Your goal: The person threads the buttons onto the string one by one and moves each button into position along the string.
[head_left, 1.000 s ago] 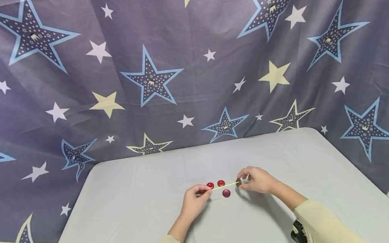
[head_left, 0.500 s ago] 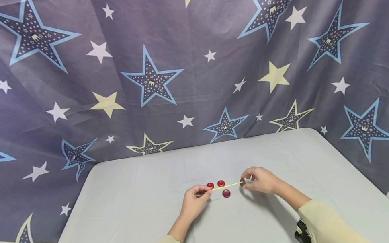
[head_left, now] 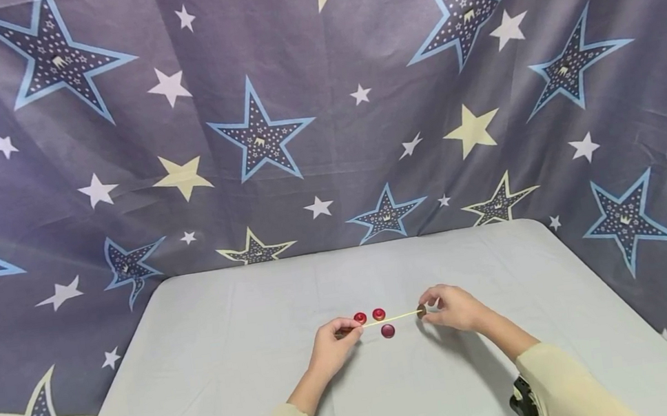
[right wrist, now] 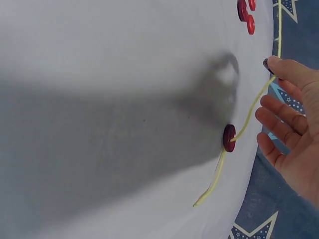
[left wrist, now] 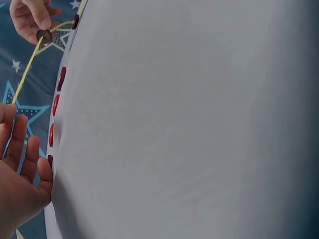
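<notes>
A yellow string [head_left: 391, 318] is stretched between the two hands above the table. My left hand [head_left: 332, 347] pinches one end of it between thumb and fingertips. The thumb and fingertips of my right hand [head_left: 457, 309] pinch a round brown button [head_left: 422, 311], and the string passes through it. Beyond that hand, the string runs to a dark red button [right wrist: 229, 138] on the cloth, and its tail [right wrist: 210, 185] lies past it. Two red buttons [head_left: 379, 314] and a maroon button [head_left: 388, 331] lie between the hands. A dark red piece [left wrist: 50, 159] lies beside my left little finger, partly hidden.
A white cloth covers the table [head_left: 233, 359]. A dark curtain with stars [head_left: 295, 101] hangs behind the table and along both sides. Black wrist devices [head_left: 522, 398] sit at both cream sleeves.
My right hand has moved a little to the right with the brown button, so the stretch of string between the hands is longer. The left hand and the loose buttons have stayed put.
</notes>
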A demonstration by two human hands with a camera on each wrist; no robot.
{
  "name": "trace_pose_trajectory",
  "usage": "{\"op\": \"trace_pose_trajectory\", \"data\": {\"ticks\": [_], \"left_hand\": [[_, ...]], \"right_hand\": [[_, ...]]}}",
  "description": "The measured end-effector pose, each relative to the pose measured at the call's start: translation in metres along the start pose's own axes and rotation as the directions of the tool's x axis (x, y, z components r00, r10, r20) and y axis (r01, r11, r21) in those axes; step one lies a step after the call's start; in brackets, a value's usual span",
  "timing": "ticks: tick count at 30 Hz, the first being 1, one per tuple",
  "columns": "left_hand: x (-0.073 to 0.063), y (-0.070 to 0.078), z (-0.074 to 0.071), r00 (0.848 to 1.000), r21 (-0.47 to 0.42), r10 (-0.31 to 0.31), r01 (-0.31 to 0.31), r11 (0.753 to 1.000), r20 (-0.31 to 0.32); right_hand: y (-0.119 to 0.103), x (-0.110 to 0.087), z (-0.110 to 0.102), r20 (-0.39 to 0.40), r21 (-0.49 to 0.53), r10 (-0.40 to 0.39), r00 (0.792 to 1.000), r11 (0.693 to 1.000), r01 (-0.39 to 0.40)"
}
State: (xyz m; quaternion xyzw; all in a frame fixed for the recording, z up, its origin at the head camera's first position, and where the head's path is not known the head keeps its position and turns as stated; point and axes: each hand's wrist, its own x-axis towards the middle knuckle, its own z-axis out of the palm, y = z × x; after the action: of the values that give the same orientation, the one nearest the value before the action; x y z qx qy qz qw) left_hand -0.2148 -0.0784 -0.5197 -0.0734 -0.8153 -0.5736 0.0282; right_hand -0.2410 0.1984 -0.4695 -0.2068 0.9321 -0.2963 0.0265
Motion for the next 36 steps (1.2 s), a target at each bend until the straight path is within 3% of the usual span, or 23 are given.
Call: {"op": "trace_pose_trajectory", "data": {"ticks": [25, 36], "left_hand": [[0.001, -0.001, -0.003, 1.0, -0.012, 0.0, 0.0, 1.0, -0.006], [0.003, -0.005, -0.002, 1.0, -0.032, 0.018, -0.018, 0.999, -0.014]], "right_hand": [[0.014, -0.004, 0.0, 0.006, -0.015, 0.071, 0.997, 0.997, -0.071], [0.021, -0.007, -0.004, -0.005, -0.028, 0.061, 0.998, 0.998, -0.061]]}}
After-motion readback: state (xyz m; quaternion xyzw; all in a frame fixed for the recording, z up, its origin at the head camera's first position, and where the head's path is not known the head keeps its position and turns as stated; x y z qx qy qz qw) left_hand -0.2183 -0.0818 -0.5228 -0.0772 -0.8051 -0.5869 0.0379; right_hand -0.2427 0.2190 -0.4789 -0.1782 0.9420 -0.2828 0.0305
